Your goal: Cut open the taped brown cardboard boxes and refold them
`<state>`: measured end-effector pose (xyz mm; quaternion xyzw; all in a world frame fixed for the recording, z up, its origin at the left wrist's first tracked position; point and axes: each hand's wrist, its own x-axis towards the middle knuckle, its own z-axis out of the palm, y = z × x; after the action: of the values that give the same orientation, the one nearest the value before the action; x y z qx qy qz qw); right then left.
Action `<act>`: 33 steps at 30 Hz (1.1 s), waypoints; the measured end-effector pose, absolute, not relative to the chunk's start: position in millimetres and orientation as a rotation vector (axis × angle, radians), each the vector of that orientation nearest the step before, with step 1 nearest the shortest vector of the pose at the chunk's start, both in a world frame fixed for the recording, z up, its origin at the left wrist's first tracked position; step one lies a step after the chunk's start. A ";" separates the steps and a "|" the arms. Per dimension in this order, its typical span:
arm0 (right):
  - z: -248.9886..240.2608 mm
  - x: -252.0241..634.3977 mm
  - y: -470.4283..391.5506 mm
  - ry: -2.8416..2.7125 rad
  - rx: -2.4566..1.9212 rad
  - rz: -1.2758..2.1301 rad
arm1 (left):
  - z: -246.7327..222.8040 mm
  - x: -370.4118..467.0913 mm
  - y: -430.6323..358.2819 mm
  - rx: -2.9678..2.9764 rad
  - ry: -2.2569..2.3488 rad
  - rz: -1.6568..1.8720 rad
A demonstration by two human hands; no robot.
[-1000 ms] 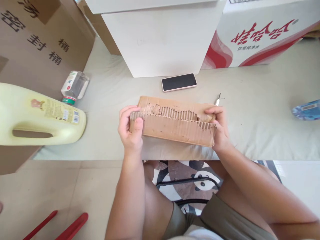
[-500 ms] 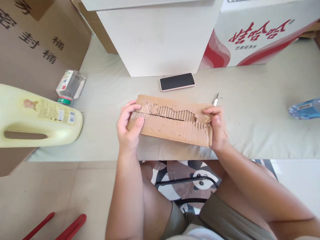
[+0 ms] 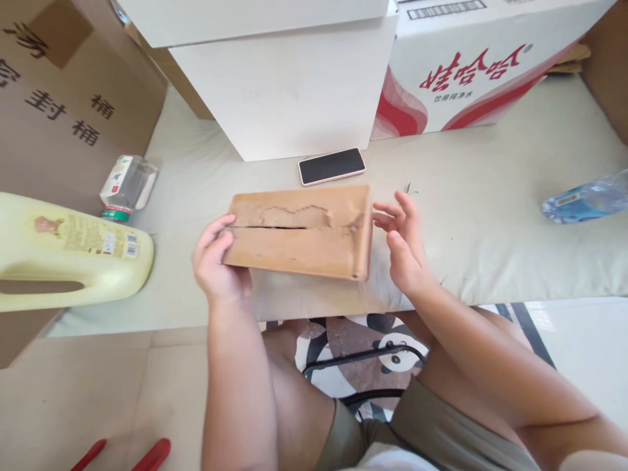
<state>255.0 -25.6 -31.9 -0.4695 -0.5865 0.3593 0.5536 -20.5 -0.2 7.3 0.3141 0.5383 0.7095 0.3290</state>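
Note:
A small brown cardboard box point(image 3: 294, 252) is held above the cloth-covered table, with a seam running along its upper face and a patch of torn surface beside it. My left hand point(image 3: 219, 256) grips the box's left end, thumb on top. Off the box's right end, my right hand point(image 3: 405, 245) has its fingers apart and holds nothing. Beyond the box lies a phone point(image 3: 332, 167) with a dark screen. Near my right fingertips, only the dark tip of a small thin object point(image 3: 408, 188) shows.
A white box point(image 3: 289, 85) and a red-and-white carton point(image 3: 441, 91) stand at the back. On the left are a large brown carton point(image 3: 98, 78), a yellow jug point(image 3: 118, 261) and a clear bottle point(image 3: 128, 186). A blue-labelled bottle point(image 3: 583, 196) lies at right.
My right hand has let go of the box and opened beside it. The box, still in my left hand, looks turned, with a different, less torn face showing. The view has shifted slightly.

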 end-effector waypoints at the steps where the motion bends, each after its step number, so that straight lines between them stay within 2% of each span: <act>1: -31.5 256.7 -25.0 -1.399 -1.170 0.872 | 9.6 -23.3 2.0 0.688 1.402 1.884; 4: -30.0 258.7 -24.4 -1.501 -1.310 0.988 | 13.3 -27.3 5.9 0.428 1.379 1.828; 8: -26.8 254.9 -28.6 -1.658 -1.191 1.079 | 11.5 -13.4 2.4 0.389 1.412 1.441; 18: -20.2 263.8 -32.0 -1.675 -0.898 1.011 | -1.8 1.8 -8.6 0.754 1.281 0.820; 27: -19.8 267.1 -31.6 -1.346 -1.024 1.027 | 5.3 4.1 -15.5 1.123 1.277 0.171; 30: -15.8 265.5 -31.7 -1.390 -1.041 1.069 | 4.3 2.2 -9.6 1.198 1.390 0.221; 33: -7.7 262.0 -34.3 -1.533 -0.982 1.143 | -3.9 -3.3 -2.1 1.143 1.591 0.776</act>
<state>262.0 -34.3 -7.7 -0.4019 -0.6271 0.4675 0.4761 -3.3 -2.1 -3.9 0.4714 0.6564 0.3201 0.4943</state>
